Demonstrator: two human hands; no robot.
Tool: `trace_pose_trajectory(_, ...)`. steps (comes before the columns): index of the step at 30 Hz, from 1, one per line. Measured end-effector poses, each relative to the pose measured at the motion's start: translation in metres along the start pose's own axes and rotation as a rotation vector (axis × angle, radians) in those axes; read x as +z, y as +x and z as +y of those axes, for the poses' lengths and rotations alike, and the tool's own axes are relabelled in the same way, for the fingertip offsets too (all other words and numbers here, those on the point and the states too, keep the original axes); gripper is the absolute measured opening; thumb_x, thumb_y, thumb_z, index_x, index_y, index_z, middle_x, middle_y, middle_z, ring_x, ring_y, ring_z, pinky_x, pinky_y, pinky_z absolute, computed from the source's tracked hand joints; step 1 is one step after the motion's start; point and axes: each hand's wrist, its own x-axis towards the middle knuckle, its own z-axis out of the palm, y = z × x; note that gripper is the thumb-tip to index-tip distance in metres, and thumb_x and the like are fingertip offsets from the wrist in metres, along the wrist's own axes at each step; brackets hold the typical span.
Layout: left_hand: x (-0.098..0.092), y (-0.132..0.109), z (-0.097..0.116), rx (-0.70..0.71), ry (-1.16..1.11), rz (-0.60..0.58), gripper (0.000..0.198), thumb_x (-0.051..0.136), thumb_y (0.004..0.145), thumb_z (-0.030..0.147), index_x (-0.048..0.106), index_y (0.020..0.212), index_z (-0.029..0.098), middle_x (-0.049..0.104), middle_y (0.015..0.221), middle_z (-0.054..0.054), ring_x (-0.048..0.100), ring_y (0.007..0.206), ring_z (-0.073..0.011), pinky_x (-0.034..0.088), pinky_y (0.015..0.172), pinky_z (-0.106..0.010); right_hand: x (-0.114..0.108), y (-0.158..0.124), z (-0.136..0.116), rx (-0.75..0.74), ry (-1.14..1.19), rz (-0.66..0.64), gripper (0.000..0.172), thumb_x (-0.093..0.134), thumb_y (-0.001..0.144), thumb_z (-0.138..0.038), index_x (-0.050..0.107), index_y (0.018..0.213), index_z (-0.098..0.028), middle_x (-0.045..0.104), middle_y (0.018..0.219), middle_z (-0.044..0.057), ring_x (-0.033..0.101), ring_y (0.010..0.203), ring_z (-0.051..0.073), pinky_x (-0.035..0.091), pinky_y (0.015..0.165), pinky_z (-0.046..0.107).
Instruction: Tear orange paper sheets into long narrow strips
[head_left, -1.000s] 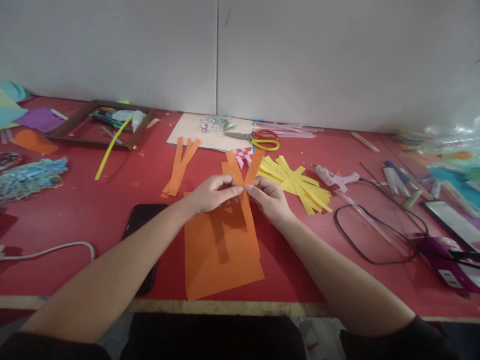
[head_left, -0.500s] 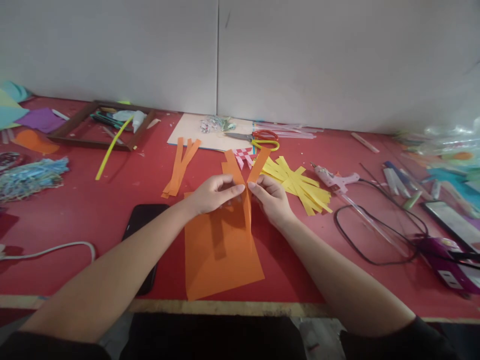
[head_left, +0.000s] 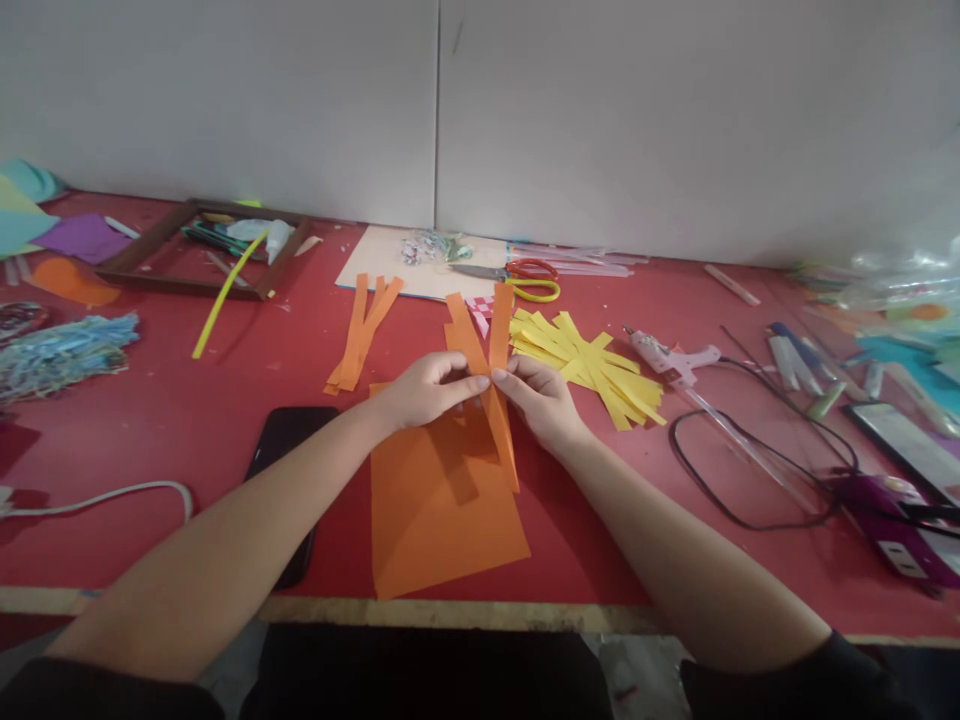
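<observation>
My left hand (head_left: pixel 435 390) pinches orange paper strips (head_left: pixel 500 440) between thumb and fingers, just left of centre. Facing it, my right hand (head_left: pixel 538 395) pinches the same strips, the two thumb tips almost touching. The strips' upper ends spread into a V, and their lower ends hang down together. Beneath the hands lies a larger orange paper sheet (head_left: pixel 442 545) near the table's front edge. Several cut orange strips (head_left: pixel 364 335) rest beyond my left hand. A pile of yellow paper strips (head_left: pixel 592 360) lies beyond my right hand. A pink-and-white woven paper piece (head_left: pixel 480 312) shows partly behind the held strips.
Scissors (head_left: pixel 517 278) lie at the back, partly on a pale board (head_left: pixel 375 262). A black phone (head_left: pixel 289 440) sits under my left forearm. On the right are a pink glue gun (head_left: pixel 671 358) and its looping cord. A brown wooden frame (head_left: pixel 150 245) stands back left.
The strip at my right hand has swung from leaning right to nearly upright. The lower ends of the strips have shifted right and downward. Both hands stay in nearly the same place.
</observation>
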Motion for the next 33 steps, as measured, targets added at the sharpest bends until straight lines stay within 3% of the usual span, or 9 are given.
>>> trace_pose_trajectory(6,-0.0001,-0.0004,-0.0015,0.002,-0.01,0.011,0.032,0.067,0.083,0.047,0.064,0.091,0.016,0.058,0.072,0.001,0.051,0.061,-0.0109,0.042,0.058,-0.026,-0.003,0.0011,0.0031,-0.057,-0.124,0.063,0.039,0.075,0.076,-0.058,0.06,0.069,-0.023,0.059,0.064,-0.002,0.055,0.061,0.015,0.046,0.06,0.03)
trace_pose_trajectory(15,-0.0002,0.0011,-0.0028,0.026,-0.047,0.017,0.032,0.067,0.082,0.046,0.065,0.092,0.015,0.058,0.073,0.001,0.053,0.064,-0.011,0.043,0.061,-0.026,-0.0026,0.0016,0.0032,-0.102,-0.142,0.075,0.037,0.075,0.078,-0.055,0.061,0.068,-0.021,0.055,0.063,-0.003,0.049,0.059,0.012,0.041,0.06,0.028)
trace_pose_trajectory(29,0.0014,0.0036,-0.0057,-0.053,-0.118,0.07,0.036,0.072,0.076,0.049,0.06,0.081,0.016,0.049,0.064,0.004,0.049,0.053,-0.0084,0.034,0.048,-0.022,0.0017,-0.0011,0.0001,-0.121,-0.145,0.144,0.038,0.074,0.077,-0.056,0.06,0.069,-0.022,0.061,0.065,-0.002,0.053,0.059,0.013,0.045,0.059,0.029)
trace_pose_trajectory(33,0.0006,0.0007,-0.0032,-0.082,-0.08,0.05,0.04,0.07,0.078,0.054,0.06,0.082,0.016,0.056,0.068,0.001,0.051,0.056,-0.0094,0.035,0.049,-0.023,0.0032,-0.0018,0.0002,-0.096,-0.073,0.106,0.035,0.072,0.08,-0.055,0.06,0.072,-0.023,0.065,0.067,0.0,0.059,0.062,0.015,0.05,0.063,0.032)
